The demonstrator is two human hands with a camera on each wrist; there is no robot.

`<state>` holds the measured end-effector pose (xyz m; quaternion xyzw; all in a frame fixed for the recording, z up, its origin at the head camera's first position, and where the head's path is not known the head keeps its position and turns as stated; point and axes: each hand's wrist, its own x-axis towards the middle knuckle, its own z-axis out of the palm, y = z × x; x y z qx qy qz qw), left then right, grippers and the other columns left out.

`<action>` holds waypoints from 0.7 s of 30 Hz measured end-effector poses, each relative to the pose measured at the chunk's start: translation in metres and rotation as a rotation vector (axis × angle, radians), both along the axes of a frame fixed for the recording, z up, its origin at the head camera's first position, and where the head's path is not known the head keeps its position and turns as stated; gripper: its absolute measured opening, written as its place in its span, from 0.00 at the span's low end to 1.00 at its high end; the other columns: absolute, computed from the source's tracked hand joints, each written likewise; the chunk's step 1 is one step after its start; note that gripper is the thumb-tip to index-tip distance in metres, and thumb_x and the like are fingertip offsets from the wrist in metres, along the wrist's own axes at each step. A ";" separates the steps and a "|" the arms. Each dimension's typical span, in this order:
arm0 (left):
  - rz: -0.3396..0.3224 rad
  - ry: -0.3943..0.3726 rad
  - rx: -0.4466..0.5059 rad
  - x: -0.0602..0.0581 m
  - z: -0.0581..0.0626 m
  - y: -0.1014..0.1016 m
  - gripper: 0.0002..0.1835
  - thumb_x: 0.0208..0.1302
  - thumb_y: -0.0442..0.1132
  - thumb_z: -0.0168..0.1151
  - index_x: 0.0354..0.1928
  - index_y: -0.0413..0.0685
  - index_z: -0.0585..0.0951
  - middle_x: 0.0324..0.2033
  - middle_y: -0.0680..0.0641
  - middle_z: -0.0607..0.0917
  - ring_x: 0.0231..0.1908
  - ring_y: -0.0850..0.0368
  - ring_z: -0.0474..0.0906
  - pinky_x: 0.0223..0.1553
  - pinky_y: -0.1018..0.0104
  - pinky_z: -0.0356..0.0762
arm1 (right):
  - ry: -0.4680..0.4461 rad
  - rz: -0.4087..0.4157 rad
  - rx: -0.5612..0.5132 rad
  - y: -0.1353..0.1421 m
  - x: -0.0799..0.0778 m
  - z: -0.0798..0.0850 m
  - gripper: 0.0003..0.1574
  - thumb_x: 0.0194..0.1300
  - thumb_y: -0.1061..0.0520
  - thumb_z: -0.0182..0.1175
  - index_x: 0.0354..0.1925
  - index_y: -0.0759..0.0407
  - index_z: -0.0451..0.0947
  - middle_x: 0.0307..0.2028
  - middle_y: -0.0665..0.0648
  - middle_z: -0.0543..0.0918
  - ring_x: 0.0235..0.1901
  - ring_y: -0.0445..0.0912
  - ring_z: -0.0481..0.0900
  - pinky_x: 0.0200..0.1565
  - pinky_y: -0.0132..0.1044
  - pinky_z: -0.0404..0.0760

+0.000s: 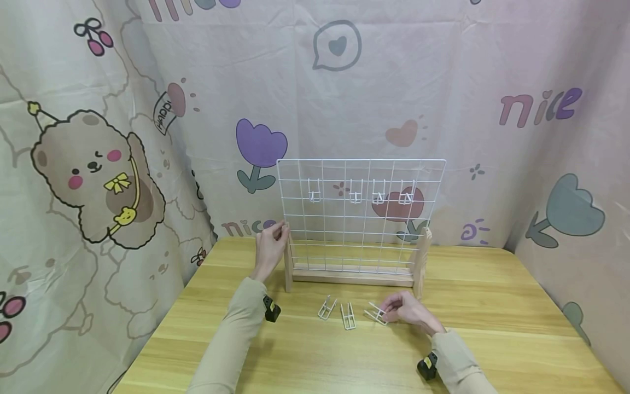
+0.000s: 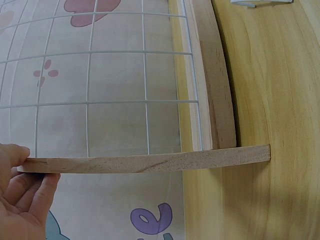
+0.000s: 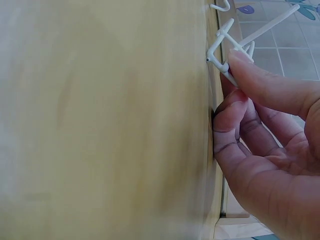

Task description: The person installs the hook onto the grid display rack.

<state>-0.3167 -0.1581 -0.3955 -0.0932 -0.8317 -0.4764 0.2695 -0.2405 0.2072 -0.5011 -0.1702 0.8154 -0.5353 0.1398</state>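
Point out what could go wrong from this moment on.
The right hand pinches the white wire hook by one end, so it might twist or slip from the fingers.

The left hand grips the wooden side post; a tug there could shift the rack and perhaps jolt the four hung hooks.

The two loose hooks lie on the table near the right hand, which could possibly knock them.

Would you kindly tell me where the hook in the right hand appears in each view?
Head: hook right of centre, towards the bottom, in the right hand.
Left wrist: not in it.
Right wrist: hook at upper right.
Shared landmark: the table, in all three.
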 end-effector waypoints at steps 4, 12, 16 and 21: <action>-0.002 0.003 0.004 0.000 0.000 0.000 0.18 0.71 0.34 0.61 0.58 0.30 0.80 0.50 0.31 0.85 0.51 0.39 0.85 0.50 0.52 0.85 | 0.008 -0.003 0.004 0.000 0.000 -0.001 0.13 0.55 0.69 0.68 0.38 0.78 0.81 0.31 0.62 0.87 0.28 0.37 0.79 0.31 0.26 0.80; -0.002 0.010 0.001 -0.001 -0.001 -0.001 0.18 0.72 0.34 0.60 0.57 0.29 0.80 0.50 0.31 0.86 0.51 0.39 0.86 0.49 0.51 0.86 | 0.016 -0.003 -0.015 0.000 0.001 -0.001 0.13 0.58 0.67 0.68 0.38 0.78 0.81 0.31 0.64 0.87 0.27 0.37 0.79 0.31 0.26 0.78; -0.001 0.011 -0.001 -0.001 -0.002 -0.001 0.17 0.72 0.34 0.60 0.57 0.29 0.80 0.50 0.31 0.85 0.51 0.39 0.85 0.50 0.51 0.86 | 0.015 0.007 -0.023 0.000 0.002 -0.001 0.12 0.59 0.67 0.67 0.38 0.78 0.80 0.31 0.67 0.87 0.27 0.37 0.79 0.31 0.27 0.78; -0.003 0.011 0.007 0.000 -0.001 0.000 0.17 0.71 0.33 0.60 0.57 0.29 0.80 0.50 0.30 0.85 0.52 0.39 0.85 0.50 0.51 0.85 | -0.004 0.020 -0.056 0.001 0.001 -0.001 0.13 0.61 0.67 0.65 0.40 0.80 0.78 0.31 0.65 0.87 0.28 0.37 0.79 0.31 0.27 0.78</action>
